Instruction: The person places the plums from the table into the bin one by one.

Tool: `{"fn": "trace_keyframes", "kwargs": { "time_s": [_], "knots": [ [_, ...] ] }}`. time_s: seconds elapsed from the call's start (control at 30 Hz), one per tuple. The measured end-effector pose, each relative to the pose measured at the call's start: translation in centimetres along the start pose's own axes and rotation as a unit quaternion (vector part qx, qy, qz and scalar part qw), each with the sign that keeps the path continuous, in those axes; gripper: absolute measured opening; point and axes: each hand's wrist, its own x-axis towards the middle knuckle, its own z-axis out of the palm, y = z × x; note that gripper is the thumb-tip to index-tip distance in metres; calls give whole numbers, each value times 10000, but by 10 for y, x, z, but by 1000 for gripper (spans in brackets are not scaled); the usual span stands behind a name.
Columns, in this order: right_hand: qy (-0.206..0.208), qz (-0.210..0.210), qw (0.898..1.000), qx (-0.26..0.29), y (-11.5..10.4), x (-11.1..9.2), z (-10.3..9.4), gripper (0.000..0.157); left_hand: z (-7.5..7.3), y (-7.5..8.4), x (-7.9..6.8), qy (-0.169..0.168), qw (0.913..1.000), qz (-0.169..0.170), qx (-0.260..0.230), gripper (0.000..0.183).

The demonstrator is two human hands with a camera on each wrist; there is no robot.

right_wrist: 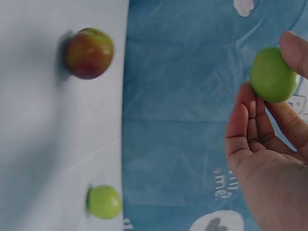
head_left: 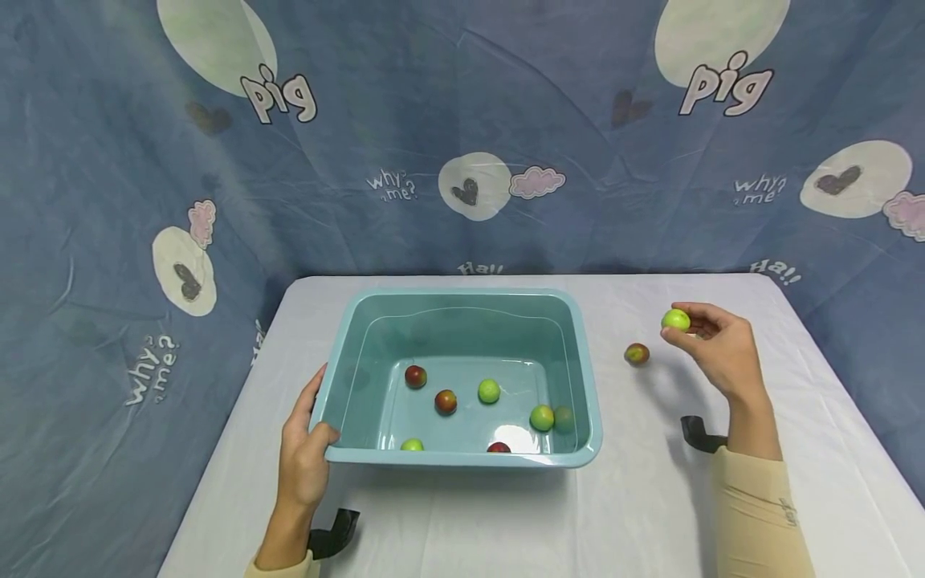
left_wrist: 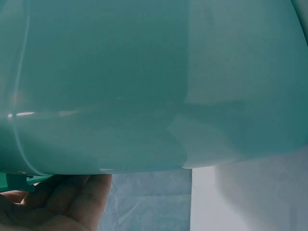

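My left hand [head_left: 305,461] grips the near left corner of a teal plastic basin [head_left: 462,459], thumb over the rim and fingers along the outside. In the left wrist view the basin's glossy wall [left_wrist: 120,72] fills most of the picture, with the fingers [left_wrist: 77,202] under its rim. Right of the basin, my right hand [head_left: 719,349] pinches a small round green fruit [right_wrist: 273,75] between thumb and fingertips, above the table. Inside the basin lie several similar fruits, green ones [head_left: 489,391] and dark red ones [head_left: 446,402]; the near rim partly hides two.
On the white-covered table [head_left: 462,522], a red-and-green fruit [head_left: 637,354] lies between basin and right hand. The right wrist view also shows a green fruit [right_wrist: 104,201] near the table edge. Behind hangs a blue printed cloth [head_left: 405,96]. Black straps [head_left: 336,534] sit at both wrists.
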Motion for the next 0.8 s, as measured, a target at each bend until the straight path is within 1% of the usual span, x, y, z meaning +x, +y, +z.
{"fn": "trace_keyframes", "kwargs": {
  "time_s": [0.17, 0.37, 0.43, 0.67, 0.8],
  "knots": [
    [-58, -73, 9999, 76, -12, -3, -4, 48, 0, 0, 0, -12, 10000, -2, -22, 87],
    [-71, -271, 9995, 111, -26, -5, -8, 46, 0, 0, 0, 21, 10000, -11, -34, 86],
    [-72, -384, 9991, 147, -30, -6, -8, 45, 0, 0, 0, 22, 10000, -15, -40, 86],
    [-119, -969, 9940, 484, -43, -5, -9, 43, 0, 0, -1, 32, 10000, -34, -12, 86],
    [-150, -1044, 9931, 512, -49, -5, -9, 43, 0, 0, 0, 19, 10000, -32, -8, 86]
  ]
}}
